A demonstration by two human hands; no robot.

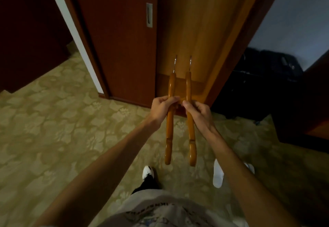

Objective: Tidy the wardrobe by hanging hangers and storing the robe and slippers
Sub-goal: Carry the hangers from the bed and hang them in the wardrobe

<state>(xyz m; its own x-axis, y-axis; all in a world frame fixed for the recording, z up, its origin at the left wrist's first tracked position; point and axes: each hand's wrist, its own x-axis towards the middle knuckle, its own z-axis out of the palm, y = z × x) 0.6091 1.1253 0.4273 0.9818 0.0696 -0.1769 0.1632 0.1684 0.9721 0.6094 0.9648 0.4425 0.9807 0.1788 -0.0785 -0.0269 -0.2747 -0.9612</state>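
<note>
Two wooden hangers with metal hooks are held side by side in front of me, seen edge-on, hooks pointing away toward the wardrobe. My left hand [162, 108] grips the left hanger [170, 134] around its middle. My right hand [198, 113] grips the right hanger [190, 134] the same way. Beyond them the open wardrobe [195, 31] shows a light wooden interior. No robe is in view.
A dark red sliding door [121, 40] with a recessed metal handle [149, 15] stands left of the opening. A black bag [263, 81] sits on the floor to the right. Patterned green carpet [53, 129] covers the floor. My feet wear white shoes [218, 175].
</note>
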